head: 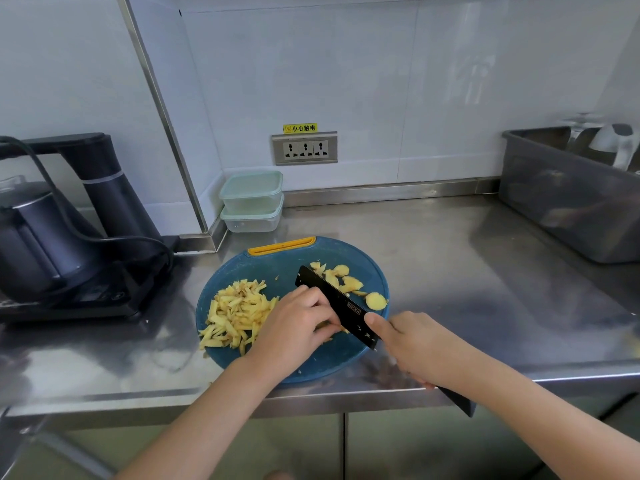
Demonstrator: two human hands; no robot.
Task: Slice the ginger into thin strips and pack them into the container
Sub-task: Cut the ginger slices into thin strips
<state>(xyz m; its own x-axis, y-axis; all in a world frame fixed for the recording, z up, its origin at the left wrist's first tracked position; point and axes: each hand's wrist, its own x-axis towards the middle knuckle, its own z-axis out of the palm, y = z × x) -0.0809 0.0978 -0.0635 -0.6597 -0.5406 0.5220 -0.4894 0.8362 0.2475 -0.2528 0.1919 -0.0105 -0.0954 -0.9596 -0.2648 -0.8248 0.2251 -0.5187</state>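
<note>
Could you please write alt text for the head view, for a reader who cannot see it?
A right hand cuts ginger with a black knife on a blue cutting board while the left hand holds it; cut strips lie left, stacked containers behind.

A kitchen, and a working one by the look of it: steel counter (450, 271) across the view, steel trim (381, 194) along white wall panels (346, 64). At nine o'clock, a dark kettle (31, 237) on its base. At twelve, a triple socket (304, 148) under a yellow warning label (300, 128). Lidded containers (252, 202) stacked at eleven, a grey bin (561, 199) holding glassware (581, 126) at two. Dead centre, a blue board (277, 268) with cut ginger (235, 313) and a black knife (332, 299) over it. Steel cabinet doors (415, 445) at six.
</note>
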